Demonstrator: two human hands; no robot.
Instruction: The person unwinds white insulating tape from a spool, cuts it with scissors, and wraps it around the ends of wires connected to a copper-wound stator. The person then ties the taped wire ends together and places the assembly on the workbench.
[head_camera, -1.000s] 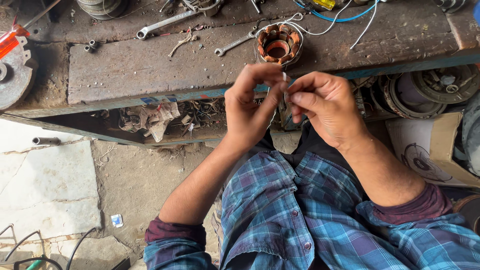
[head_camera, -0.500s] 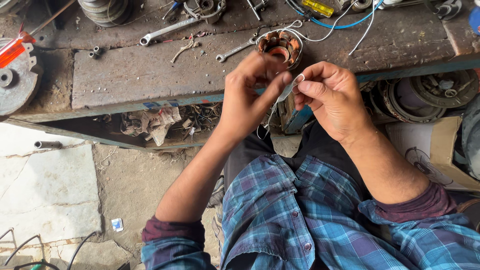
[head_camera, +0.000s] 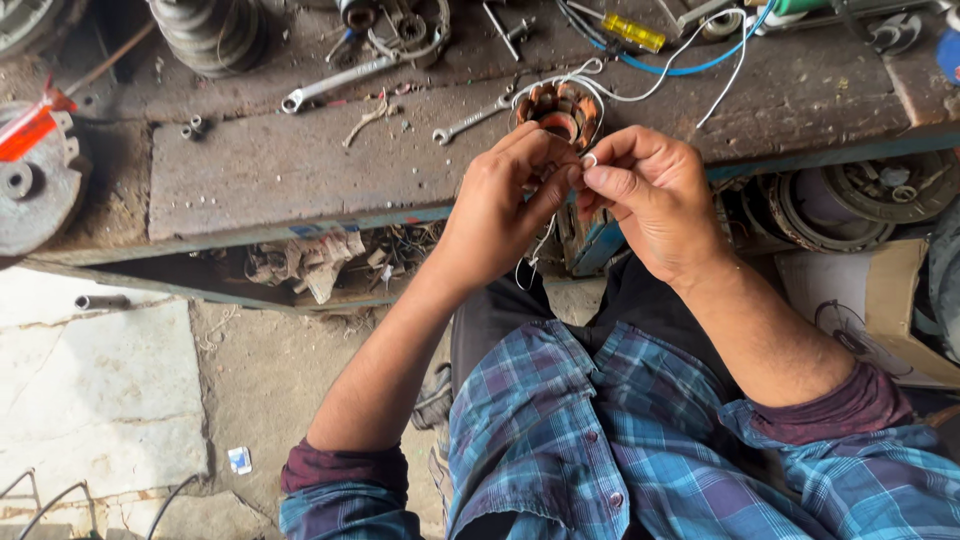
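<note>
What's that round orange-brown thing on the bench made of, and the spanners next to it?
The round coil looks like copper wire wound on a dull metal core: reddish-brown, shiny strands. The spanners look like steel, silvery grey. The bench seems to be worn, dirty wood, though grime leaves that uncertain.

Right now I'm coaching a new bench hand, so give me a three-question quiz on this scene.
1. True or false: both hands pinch the thin white wire.
2. What lies just beyond the left hand and right hand on the workbench? A) copper-wound motor stator B) hammer
3. Which tool lies left of the stator?

Key: 1 true; 2 A; 3 the small spanner.
</note>
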